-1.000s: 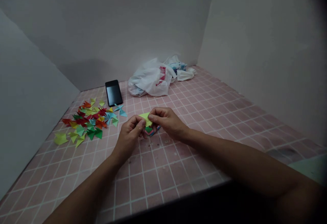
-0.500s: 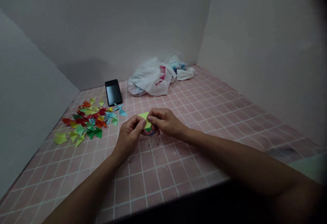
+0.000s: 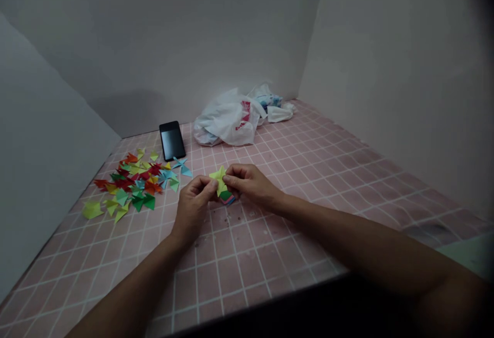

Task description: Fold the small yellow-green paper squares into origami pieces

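Note:
A small yellow folded paper (image 3: 219, 179) with pointed corners, star-like in outline, is pinched between my two hands. My left hand (image 3: 196, 199) grips its left side between thumb and fingers. On the right side, my right hand (image 3: 249, 183) holds it with thumb and forefinger. Just beneath, partly hidden by the fingers, lies a stack of coloured paper squares (image 3: 227, 197) showing green, pink and blue. Left of my hands, a spread of folded paper pieces (image 3: 142, 173) in red, orange, yellow, green and light blue covers part of the pink tiled surface (image 3: 239, 261).
A black phone (image 3: 172, 141) lies behind the folded pieces. Further back sits a crumpled white plastic bag (image 3: 227, 119), with a blue-and-white packet (image 3: 269, 100) beside it. Pale walls (image 3: 193, 34) close in the back and both sides.
The yellow paper has gone from a flat, squarish shape to a pointed, star-like one. More of the stack beneath shows now. Both hands have stayed nearly in place.

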A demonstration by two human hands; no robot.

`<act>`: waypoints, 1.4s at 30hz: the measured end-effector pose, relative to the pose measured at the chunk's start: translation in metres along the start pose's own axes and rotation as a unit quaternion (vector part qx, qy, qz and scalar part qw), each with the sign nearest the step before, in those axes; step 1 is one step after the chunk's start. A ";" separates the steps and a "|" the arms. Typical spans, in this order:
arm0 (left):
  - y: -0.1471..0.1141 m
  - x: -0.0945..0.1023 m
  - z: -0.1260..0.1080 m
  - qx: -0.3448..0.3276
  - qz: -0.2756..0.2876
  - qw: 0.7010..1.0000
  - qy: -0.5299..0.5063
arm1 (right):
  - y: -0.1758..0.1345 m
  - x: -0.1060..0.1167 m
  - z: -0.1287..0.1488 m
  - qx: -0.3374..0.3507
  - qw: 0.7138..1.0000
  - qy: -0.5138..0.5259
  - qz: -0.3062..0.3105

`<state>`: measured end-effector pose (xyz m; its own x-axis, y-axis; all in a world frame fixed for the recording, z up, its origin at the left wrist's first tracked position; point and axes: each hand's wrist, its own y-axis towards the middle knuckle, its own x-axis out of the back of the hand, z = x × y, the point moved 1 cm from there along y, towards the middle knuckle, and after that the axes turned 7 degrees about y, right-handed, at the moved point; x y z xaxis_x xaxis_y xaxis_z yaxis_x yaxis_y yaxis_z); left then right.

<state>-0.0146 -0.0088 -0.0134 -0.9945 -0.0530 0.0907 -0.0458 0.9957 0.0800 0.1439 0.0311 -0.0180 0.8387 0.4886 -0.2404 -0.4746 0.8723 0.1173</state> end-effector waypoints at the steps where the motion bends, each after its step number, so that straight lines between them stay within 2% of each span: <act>1: 0.000 0.000 0.001 0.009 0.008 1.000 -0.004 | 0.001 0.001 0.000 0.011 1.000 -0.019 -0.006; 6: 0.001 0.000 0.003 0.029 0.032 0.999 0.013 | 0.001 0.003 0.002 0.035 0.993 -0.108 0.021; 11: -0.002 -0.002 0.000 -0.002 0.005 1.000 -0.014 | 0.000 -0.001 -0.002 0.022 0.997 -0.061 0.037; 17: 0.000 -0.001 0.002 0.038 0.031 0.997 -0.061 | 0.002 0.001 -0.006 0.017 0.997 -0.045 0.061; 24: 0.002 0.000 0.004 0.035 0.024 0.998 -0.043 | 0.001 0.001 -0.004 0.002 0.995 -0.035 0.098; 33: 0.005 -0.003 -0.001 0.064 0.048 0.988 -0.134 | 0.001 0.003 -0.003 -0.026 0.994 0.010 0.107; 42: 0.005 -0.002 0.001 0.068 0.042 0.990 -0.119 | 0.002 0.003 -0.003 -0.020 0.992 0.009 0.121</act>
<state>-0.0132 -0.0039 -0.0138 -0.9887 0.0326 -0.1464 0.0408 0.9977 -0.0534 0.1449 0.0346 -0.0215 0.6937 0.6838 -0.2262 -0.6728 0.7274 0.1352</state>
